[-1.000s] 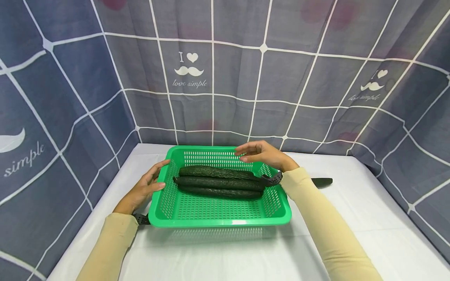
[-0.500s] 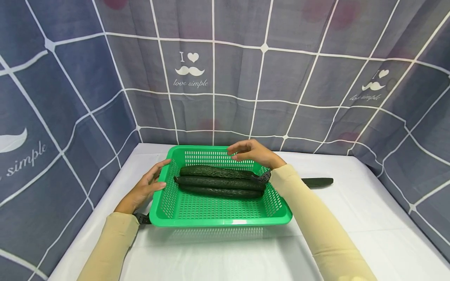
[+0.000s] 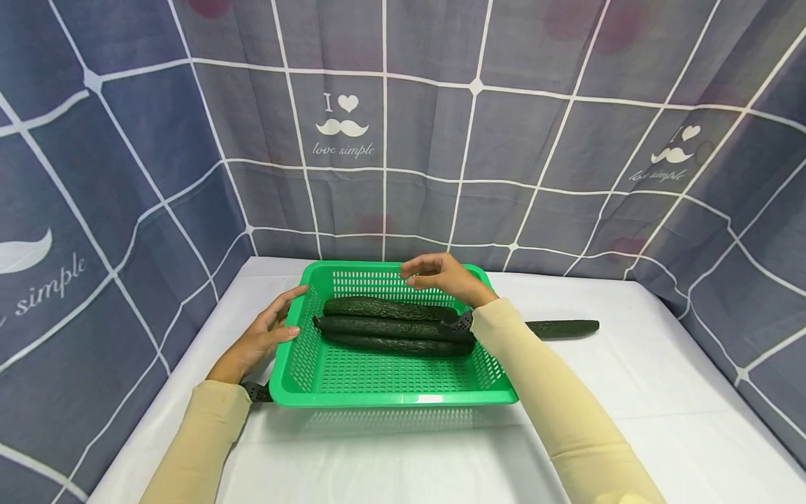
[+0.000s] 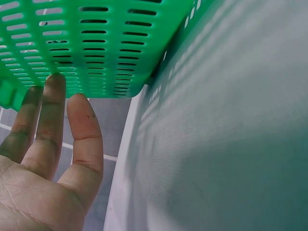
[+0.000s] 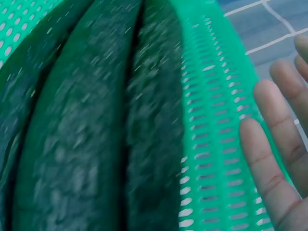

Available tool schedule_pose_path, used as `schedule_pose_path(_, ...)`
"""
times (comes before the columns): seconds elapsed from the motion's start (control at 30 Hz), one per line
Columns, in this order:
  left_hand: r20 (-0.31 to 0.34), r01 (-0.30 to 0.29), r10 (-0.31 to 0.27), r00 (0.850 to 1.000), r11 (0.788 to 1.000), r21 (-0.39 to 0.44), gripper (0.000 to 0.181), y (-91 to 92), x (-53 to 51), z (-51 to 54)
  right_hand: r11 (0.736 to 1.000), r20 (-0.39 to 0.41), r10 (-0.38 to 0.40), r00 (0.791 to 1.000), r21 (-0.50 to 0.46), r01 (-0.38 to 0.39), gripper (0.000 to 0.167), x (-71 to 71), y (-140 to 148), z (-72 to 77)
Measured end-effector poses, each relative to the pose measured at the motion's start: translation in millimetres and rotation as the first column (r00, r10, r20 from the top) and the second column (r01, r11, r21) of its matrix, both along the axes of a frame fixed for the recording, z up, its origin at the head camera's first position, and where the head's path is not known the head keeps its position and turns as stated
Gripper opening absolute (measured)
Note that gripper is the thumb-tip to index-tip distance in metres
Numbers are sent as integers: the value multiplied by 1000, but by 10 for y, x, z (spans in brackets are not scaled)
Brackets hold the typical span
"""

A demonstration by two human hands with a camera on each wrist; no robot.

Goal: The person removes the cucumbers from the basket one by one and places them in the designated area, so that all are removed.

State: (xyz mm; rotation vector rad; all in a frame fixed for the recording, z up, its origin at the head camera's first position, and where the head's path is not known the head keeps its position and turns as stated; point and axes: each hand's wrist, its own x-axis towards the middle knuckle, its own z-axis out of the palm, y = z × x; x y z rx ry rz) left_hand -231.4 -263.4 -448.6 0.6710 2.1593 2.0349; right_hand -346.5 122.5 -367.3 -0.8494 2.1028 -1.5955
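1. Three dark green cucumbers [image 3: 378, 327] lie side by side, lengthwise, in the back half of your green perforated basket [image 3: 393, 400].
2. Your left hand [image 3: 257, 339] rests against the basket's left end, fingers and thumb spread and fairly straight, fingertips touching the plastic.
3. Your right hand [image 3: 444, 276] is over the basket's back right part, fingers loosely bent, thumb apart, with nothing in its grasp; you cannot tell whether it touches the rim.
4. A fourth cucumber [image 3: 567, 329] lies right of the basket on the white counter [image 3: 667, 378], partly hidden by your right sleeve [image 3: 560, 413].
5. Behind the counter hangs a grey-blue, white-gridded curtain [image 3: 428, 133].
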Motion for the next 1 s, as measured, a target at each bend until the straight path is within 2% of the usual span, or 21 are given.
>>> schedule_pose_path(0.27, -8, 10, -10, 1000, 1000, 9, 72, 10, -23, -9, 1000, -6, -19, 1000, 11, 19, 39, -33, 30, -149)
schedule_pose_path(0.4, -10, 3, -3, 1000, 1000, -2, 73, 5, -18, -8, 995, -25, -15, 1000, 101, 18, 38, -21, 10, -152)
schedule_pose_path(0.63, -13, 12, -12, 1000, 1000, -10, 73, 3, -3, -1, 975, -38, 35, 999, 222, -26, 39, 13, -5, -181)
schedule_pose_path(1.0, -15, 4, -4, 1000, 999, -35, 74, -16, -9, -5, 932, -43, 18, 999, 362, -2, 41, 29, -23, -199)
